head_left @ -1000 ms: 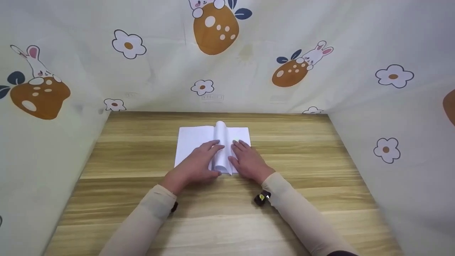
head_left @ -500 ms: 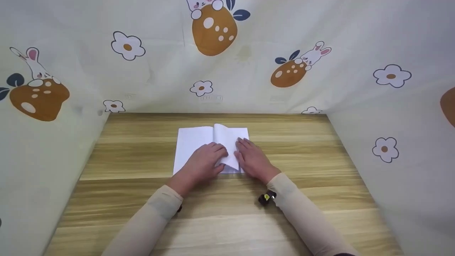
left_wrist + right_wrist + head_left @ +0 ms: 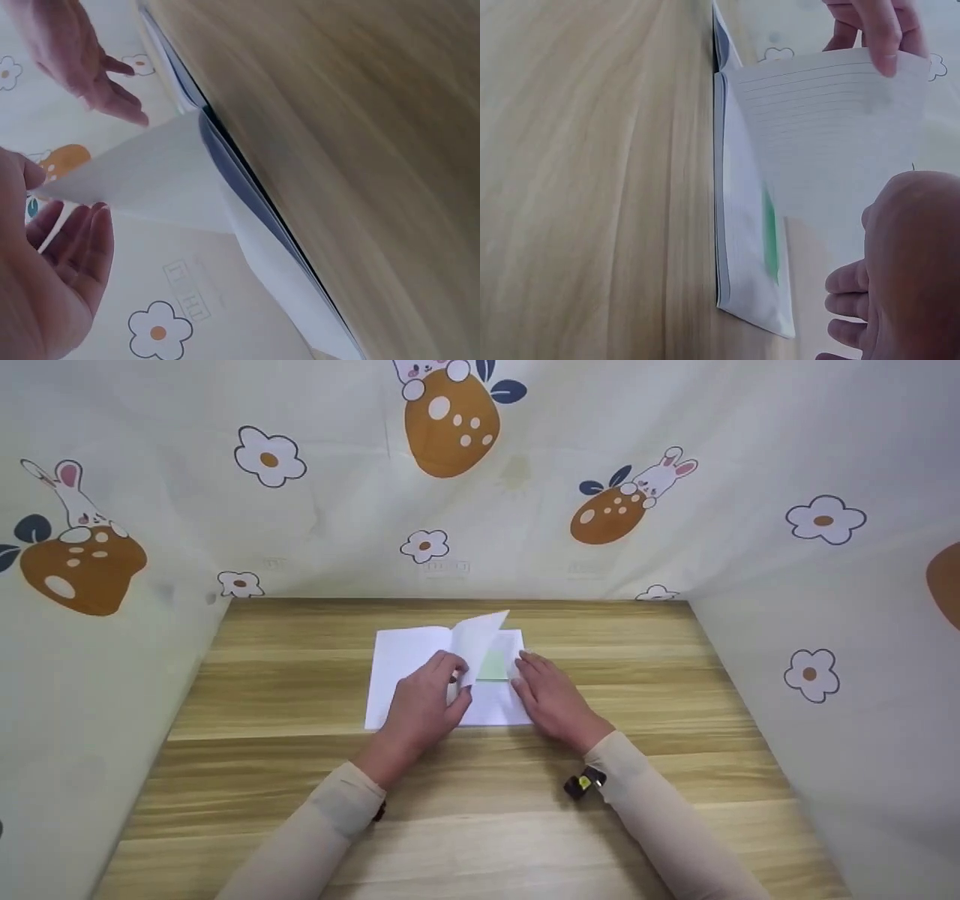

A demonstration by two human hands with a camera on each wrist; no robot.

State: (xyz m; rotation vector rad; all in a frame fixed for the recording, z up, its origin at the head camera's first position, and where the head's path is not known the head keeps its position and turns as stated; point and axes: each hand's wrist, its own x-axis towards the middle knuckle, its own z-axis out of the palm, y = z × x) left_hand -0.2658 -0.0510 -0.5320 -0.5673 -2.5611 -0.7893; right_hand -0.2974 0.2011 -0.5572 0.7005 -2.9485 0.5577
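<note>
An open notebook (image 3: 409, 660) with white pages lies on the wooden table. My left hand (image 3: 424, 697) pinches a lined page (image 3: 817, 120) between thumb and fingers, and that page stands raised from the middle of the notebook. Under it, on the right-hand side, a light green paper (image 3: 493, 666) shows on the page below. My right hand (image 3: 555, 697) lies at the notebook's right edge with its fingers extended. In the right wrist view the right hand's fingers (image 3: 847, 304) hold nothing.
Wood-grain table (image 3: 300, 780) surrounds the notebook. A pale cloth (image 3: 337, 532) printed with flowers, rabbits and orange fruit hangs at the back and both sides. A small black device (image 3: 583, 784) sits at the right wrist.
The curled pages have gone down to the right, and one page now stands lifted in my left hand. The green paper has come into sight. My right hand has moved right.
</note>
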